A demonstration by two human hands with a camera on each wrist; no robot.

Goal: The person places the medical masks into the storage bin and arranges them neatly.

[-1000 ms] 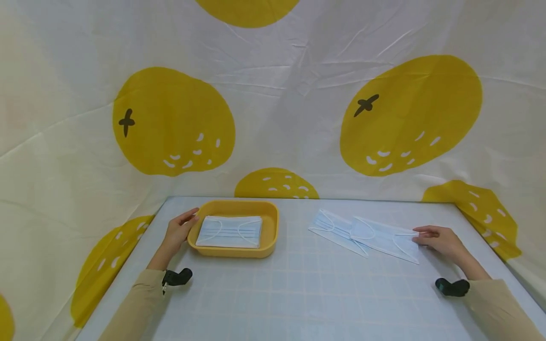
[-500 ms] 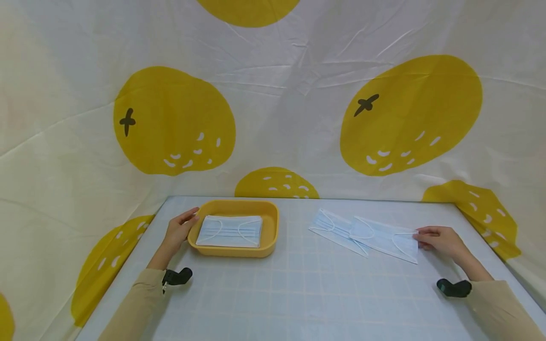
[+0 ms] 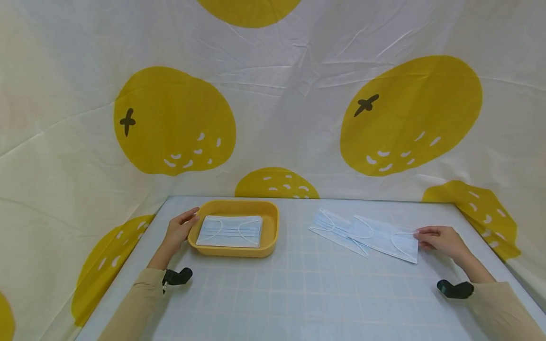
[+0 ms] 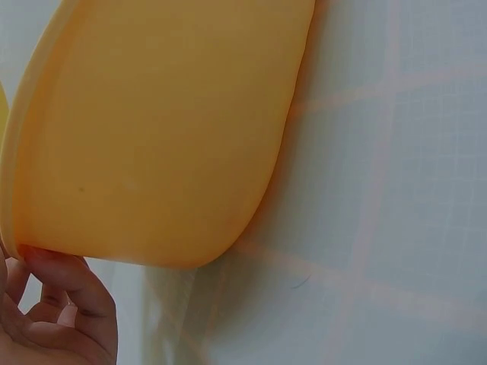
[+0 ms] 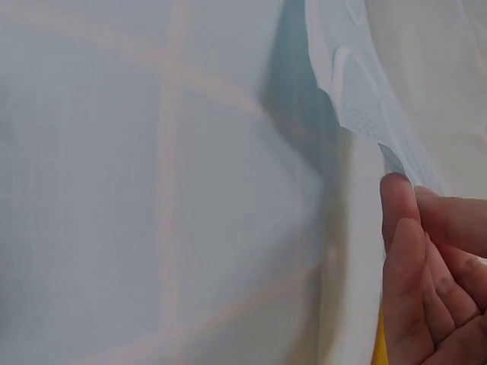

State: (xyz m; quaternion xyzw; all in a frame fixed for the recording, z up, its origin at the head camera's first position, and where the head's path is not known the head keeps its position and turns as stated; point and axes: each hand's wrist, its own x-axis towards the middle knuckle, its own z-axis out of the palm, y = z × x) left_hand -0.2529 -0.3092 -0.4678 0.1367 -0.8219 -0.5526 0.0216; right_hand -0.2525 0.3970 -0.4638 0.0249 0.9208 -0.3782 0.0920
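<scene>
My right hand (image 3: 442, 240) pinches the right end of a pale blue face mask (image 3: 385, 237) between thumb and fingers. In the right wrist view, that end of the mask (image 5: 361, 95) rises off the cloth into the fingertips. The held mask's left end overlaps a second face mask (image 3: 334, 226) lying at a slant. At the left, my left hand (image 3: 176, 232) holds the left rim of a yellow plastic tray (image 3: 269, 234), with its thumb (image 4: 61, 266) against the rim. Inside the tray, a neat stack of face masks (image 3: 229, 232) lies flat, ear loops on top.
A pale checked cloth (image 3: 307, 293) covers the table. Behind it hangs a white curtain (image 3: 286, 118) printed with yellow fruit, which also falls along both sides. Bare cloth separates the tray from the two masks.
The held mask has shifted slightly left over the other one, and my right fingers now lap further over its end. My left hand and the tray stay put.
</scene>
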